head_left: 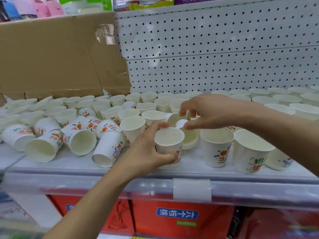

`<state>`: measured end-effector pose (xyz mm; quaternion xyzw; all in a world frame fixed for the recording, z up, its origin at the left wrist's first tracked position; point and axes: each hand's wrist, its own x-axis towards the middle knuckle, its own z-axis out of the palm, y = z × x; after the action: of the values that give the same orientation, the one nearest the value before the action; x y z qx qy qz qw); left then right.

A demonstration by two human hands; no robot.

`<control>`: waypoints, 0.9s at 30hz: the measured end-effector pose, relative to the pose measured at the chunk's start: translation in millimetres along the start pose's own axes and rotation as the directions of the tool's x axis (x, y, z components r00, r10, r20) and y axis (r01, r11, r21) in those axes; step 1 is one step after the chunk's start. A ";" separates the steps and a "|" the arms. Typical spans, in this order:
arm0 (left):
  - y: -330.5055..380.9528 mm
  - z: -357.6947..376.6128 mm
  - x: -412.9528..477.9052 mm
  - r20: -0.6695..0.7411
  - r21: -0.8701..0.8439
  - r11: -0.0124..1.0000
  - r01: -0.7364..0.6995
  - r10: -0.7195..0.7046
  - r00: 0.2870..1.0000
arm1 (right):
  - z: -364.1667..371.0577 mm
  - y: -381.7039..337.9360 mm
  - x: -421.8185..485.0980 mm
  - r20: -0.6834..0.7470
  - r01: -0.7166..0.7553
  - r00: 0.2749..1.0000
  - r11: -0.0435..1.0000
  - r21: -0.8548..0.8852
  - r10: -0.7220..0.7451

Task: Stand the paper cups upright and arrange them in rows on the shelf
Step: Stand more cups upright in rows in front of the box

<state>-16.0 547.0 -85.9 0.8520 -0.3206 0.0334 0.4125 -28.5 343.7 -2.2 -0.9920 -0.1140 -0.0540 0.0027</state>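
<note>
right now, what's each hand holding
Left hand: grips an upright white printed paper cup.
Right hand: pinches the base of a tipped white paper cup just behind.

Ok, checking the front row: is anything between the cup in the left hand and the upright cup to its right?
Yes. A tipped cup lies in that gap, mouth toward the camera, with the right hand at its base.

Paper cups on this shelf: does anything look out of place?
Yes. At front left, a cluster of cups lies toppled on their sides, while the upright cups at right stand in order. Another tipped cup lies just behind the held cup in the left hand.
</note>
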 end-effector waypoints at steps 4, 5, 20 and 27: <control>-1.6 -5.0 -1.1 -0.002 0.074 0.997 -0.016 0.016 1.000 | 11.5 0.0 21.9 -0.028 0.076 0.996 0.986 -0.151 -0.081; -2.1 -5.6 -2.2 -0.002 0.074 0.997 -0.009 0.009 1.000 | 12.7 1.1 25.1 -0.049 0.086 0.994 0.980 -0.181 -0.096; 16.3 22.0 0.8 -0.020 0.128 0.992 -0.020 0.023 1.000 | -5.8 46.6 29.4 0.129 0.041 0.991 0.998 -0.048 -0.034; 7.9 -19.7 27.8 -0.277 0.209 0.978 -0.005 0.064 0.959 | -9.0 49.3 44.1 -0.019 0.137 0.991 0.989 0.055 -0.136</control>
<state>5.5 543.3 -58.7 0.8710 -0.2681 0.1945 0.3627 24.4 305.5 11.8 -0.9810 -0.1830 -0.0583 0.0277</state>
